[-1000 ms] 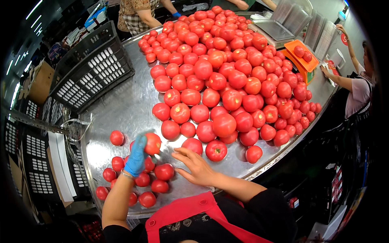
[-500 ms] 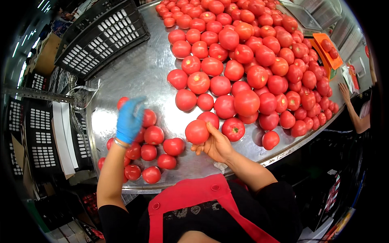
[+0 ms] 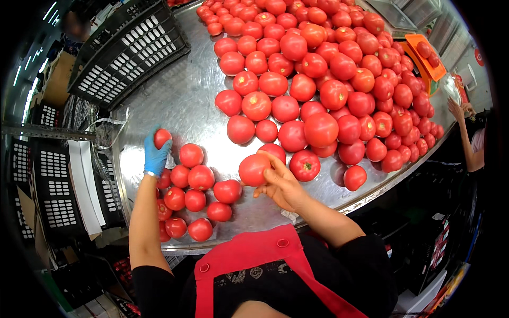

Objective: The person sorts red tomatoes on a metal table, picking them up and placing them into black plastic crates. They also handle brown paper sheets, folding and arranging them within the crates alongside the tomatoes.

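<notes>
My left hand, in a blue glove, is curled around a small red tomato at the left of the metal table. Bare, my right hand grips a larger tomato between thumb and fingers, over the near middle of the tabletop. Between my arms and beside the gloved hand lies a loose group of several tomatoes. A big heap of tomatoes spreads from the far middle to the right; its nearest ones, one showing a green stem end, lie just beyond my right hand.
A black plastic crate stands at the table's far left. More dark crates stack beyond the left edge. An orange tray sits at the far right, near another person's hands. The steel tabletop has a raised rim.
My left hand has moved slightly left and now holds the small tomato at the group's far end. My right hand keeps its tomato almost in place. The other person's hands have shifted.
</notes>
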`<state>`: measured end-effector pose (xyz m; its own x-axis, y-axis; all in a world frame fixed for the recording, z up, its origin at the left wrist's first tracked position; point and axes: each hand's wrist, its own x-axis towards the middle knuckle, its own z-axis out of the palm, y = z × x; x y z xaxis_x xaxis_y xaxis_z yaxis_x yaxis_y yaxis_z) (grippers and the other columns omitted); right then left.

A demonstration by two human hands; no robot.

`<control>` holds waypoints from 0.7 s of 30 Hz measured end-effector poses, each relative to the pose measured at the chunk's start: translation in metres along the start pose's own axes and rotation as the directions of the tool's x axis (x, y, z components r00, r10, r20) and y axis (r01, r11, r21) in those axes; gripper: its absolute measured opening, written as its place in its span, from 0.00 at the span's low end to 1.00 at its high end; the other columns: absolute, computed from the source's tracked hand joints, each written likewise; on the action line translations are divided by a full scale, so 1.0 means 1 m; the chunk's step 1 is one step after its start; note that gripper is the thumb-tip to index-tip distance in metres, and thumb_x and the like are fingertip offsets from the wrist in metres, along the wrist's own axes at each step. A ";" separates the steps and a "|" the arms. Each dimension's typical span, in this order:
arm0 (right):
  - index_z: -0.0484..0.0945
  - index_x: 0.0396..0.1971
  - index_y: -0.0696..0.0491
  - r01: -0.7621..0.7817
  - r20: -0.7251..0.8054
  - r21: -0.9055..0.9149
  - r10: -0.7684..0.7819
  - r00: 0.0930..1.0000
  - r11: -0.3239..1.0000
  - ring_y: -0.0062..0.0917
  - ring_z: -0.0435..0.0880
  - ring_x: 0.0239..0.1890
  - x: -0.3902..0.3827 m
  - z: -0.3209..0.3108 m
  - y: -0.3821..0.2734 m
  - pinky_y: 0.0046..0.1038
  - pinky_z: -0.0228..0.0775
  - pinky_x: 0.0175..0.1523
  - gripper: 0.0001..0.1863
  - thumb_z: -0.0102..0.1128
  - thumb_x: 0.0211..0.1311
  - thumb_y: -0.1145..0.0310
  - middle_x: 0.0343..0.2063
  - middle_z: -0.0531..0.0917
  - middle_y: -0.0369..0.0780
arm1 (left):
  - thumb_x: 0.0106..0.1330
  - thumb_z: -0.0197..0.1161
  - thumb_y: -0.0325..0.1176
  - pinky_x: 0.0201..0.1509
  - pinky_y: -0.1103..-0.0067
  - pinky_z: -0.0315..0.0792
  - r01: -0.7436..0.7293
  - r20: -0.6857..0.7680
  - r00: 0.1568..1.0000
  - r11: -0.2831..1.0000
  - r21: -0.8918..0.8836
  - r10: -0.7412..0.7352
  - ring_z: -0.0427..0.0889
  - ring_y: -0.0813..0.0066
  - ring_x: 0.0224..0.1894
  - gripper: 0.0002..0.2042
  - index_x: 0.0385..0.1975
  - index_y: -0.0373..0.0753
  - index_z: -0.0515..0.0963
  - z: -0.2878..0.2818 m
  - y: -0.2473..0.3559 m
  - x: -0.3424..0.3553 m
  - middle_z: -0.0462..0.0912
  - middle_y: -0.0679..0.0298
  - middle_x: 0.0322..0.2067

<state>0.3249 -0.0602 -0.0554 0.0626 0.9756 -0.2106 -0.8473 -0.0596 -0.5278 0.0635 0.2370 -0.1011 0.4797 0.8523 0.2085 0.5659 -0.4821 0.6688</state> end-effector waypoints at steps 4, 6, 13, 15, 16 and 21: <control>0.51 0.63 0.52 0.143 -0.011 -0.326 -0.155 0.988 0.935 0.26 0.73 0.52 -0.008 0.001 0.004 0.29 0.74 0.44 0.38 0.63 0.56 0.71 0.56 0.64 0.41 | 0.61 0.61 0.34 0.33 0.77 0.78 0.317 0.130 0.942 0.688 -0.652 -0.311 0.77 0.67 0.44 0.26 0.59 0.44 0.61 -0.010 0.082 -0.021 0.71 0.58 0.50; 0.51 0.64 0.52 0.203 0.009 -0.372 -0.216 0.976 0.906 0.25 0.73 0.52 -0.010 -0.001 0.011 0.28 0.74 0.44 0.39 0.64 0.55 0.72 0.56 0.65 0.40 | 0.62 0.60 0.36 0.34 0.76 0.78 0.361 0.239 0.927 0.524 -0.771 -0.288 0.78 0.65 0.44 0.26 0.59 0.43 0.61 -0.013 0.123 -0.038 0.70 0.58 0.50; 0.53 0.62 0.55 0.028 -0.053 -0.301 -0.046 0.998 0.953 0.36 0.80 0.45 -0.024 0.001 0.007 0.26 0.77 0.35 0.32 0.54 0.60 0.66 0.50 0.70 0.46 | 0.64 0.48 0.57 0.23 0.78 0.76 0.639 0.654 0.728 -0.141 -0.756 -0.205 0.82 0.60 0.31 0.32 0.58 0.35 0.60 0.001 0.180 -0.083 0.76 0.49 0.41; 0.54 0.61 0.55 -0.011 -0.011 -0.144 0.010 1.000 0.989 0.40 0.82 0.39 -0.029 0.010 0.002 0.27 0.76 0.31 0.31 0.51 0.61 0.59 0.44 0.74 0.47 | 0.63 0.44 0.61 0.19 0.80 0.73 0.678 0.708 0.692 -0.210 -0.704 -0.142 0.80 0.62 0.25 0.35 0.58 0.33 0.60 0.007 0.187 -0.090 0.78 0.48 0.36; 0.55 0.60 0.55 -0.027 -0.001 -0.081 0.027 1.000 0.996 0.40 0.82 0.39 -0.031 0.009 0.002 0.28 0.76 0.31 0.31 0.51 0.61 0.58 0.44 0.74 0.48 | 0.63 0.43 0.63 0.18 0.81 0.72 0.708 0.729 0.682 -0.195 -0.679 -0.059 0.79 0.63 0.22 0.37 0.58 0.33 0.61 0.012 0.186 -0.092 0.78 0.48 0.34; 0.61 0.56 0.54 -0.084 -0.014 -0.016 0.084 0.996 0.996 0.40 0.81 0.41 -0.043 0.007 0.003 0.30 0.76 0.33 0.27 0.54 0.59 0.58 0.42 0.75 0.48 | 0.62 0.37 0.68 0.11 0.83 0.65 0.788 0.801 0.597 -0.159 -0.595 -0.044 0.74 0.73 0.14 0.40 0.54 0.32 0.66 0.027 0.200 -0.105 0.79 0.51 0.25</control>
<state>0.3159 -0.1008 -0.0422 -0.0012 0.9642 -0.2653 -0.8410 -0.1446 -0.5213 0.1445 0.0454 -0.0087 0.7985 0.3673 -0.4770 -0.1110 0.8685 0.4830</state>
